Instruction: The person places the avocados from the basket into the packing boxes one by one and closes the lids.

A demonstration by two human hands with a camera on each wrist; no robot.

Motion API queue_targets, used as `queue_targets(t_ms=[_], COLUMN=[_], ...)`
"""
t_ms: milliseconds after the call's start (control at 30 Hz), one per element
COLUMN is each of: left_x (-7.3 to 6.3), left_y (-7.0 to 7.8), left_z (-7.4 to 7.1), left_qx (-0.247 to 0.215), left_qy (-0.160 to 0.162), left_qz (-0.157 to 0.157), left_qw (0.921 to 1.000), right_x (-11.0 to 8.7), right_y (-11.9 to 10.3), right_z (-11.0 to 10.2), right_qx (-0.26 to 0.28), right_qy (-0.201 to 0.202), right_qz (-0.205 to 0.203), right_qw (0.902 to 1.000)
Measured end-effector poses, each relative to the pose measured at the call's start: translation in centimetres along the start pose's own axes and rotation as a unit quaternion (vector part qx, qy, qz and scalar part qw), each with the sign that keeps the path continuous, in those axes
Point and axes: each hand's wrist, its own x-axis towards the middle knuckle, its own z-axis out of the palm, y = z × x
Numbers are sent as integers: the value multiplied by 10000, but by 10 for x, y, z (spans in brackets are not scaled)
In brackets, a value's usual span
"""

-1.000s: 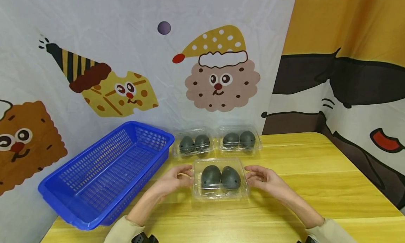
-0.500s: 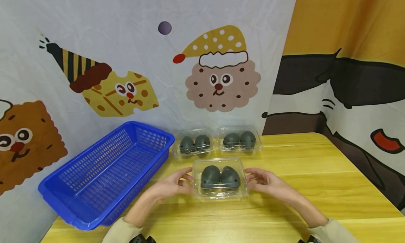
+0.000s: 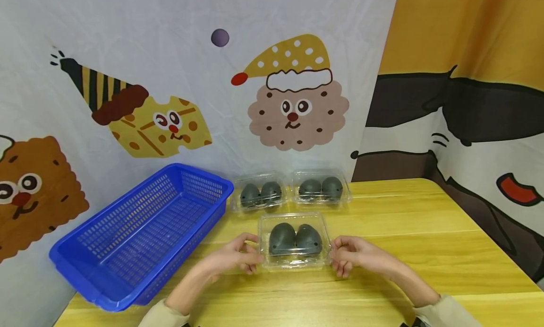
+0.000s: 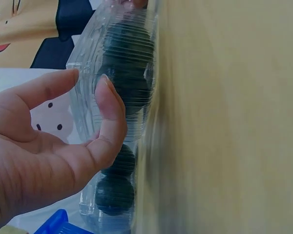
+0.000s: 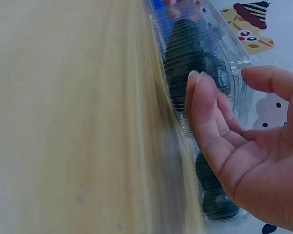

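In front of me a clear plastic clamshell box (image 3: 295, 262) stands on the table with two dark green, egg-shaped pieces (image 3: 282, 239) inside. Its lid is down. My left hand (image 3: 229, 257) pinches the near left corner of the rim. Opposite it, my right hand (image 3: 361, 256) pinches the near right corner. In the left wrist view the thumb (image 4: 68, 79) lies at the rim, and a curved finger (image 4: 110, 105) overlaps the ribbed side. The right wrist view has the thumb (image 5: 256, 76) at the rim, with curled fingers (image 5: 202, 105) lower down.
Two more clear boxes, a left one (image 3: 238, 203) and a right one (image 3: 346, 195), stand behind, each with two dark green pieces. A blue plastic basket (image 3: 212, 173) stands at the left. A printed cloth (image 3: 229, 128) hangs behind the wooden table (image 3: 403, 223).
Both hands have come lower and nearer at the box's sides, fingers now bent down below the thumbs at its near corners. The box has barely shifted; the basket and back boxes have not moved.
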Motion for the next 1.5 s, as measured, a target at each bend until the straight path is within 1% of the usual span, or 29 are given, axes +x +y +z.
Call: queue_targets(t_ms=[100,200,333,500,600,667,800,967,1200,1500], left_x=[-3,-4,-4,-3,-2,-1,0,1,2,2], left_y=[-2,-4,-5,-6,-7,-7,-9,-12,-11,-12], left_z=[3,5,6,8,9,10,12,15,18,18], left_qx=[-129,-179,-69,-26,-51,-77,-216,-483,-638,-656], left_qy=[-66,-109,-222,-494,-570,-527,-319,-150,-92,-89], left_qz=[-46,-60,-56,-52,-30,-37,-55,-28,-18,-25], left_qw=[9999,9998,9997,9988,9984,9986,9992,9987,9979,9978], right_x=[0,1,2,3,5,5,6,6,6,5], right_y=[1,1,2,4,6,6,7,8,9,9], right_z=[2,4,8,10,11,11,13,13,12,11], right_qx=[-39,110,407,528,610,722,947,1096,1162,1180], right_qy=[-166,-267,-252,-206,-214,-236,-245,-172,-80,-85], right_qz=[-46,-86,19,94,55,-40,-172,-192,-256,-215], right_qw=[9998,9995,9989,9983,9979,9971,9951,9936,9929,9927])
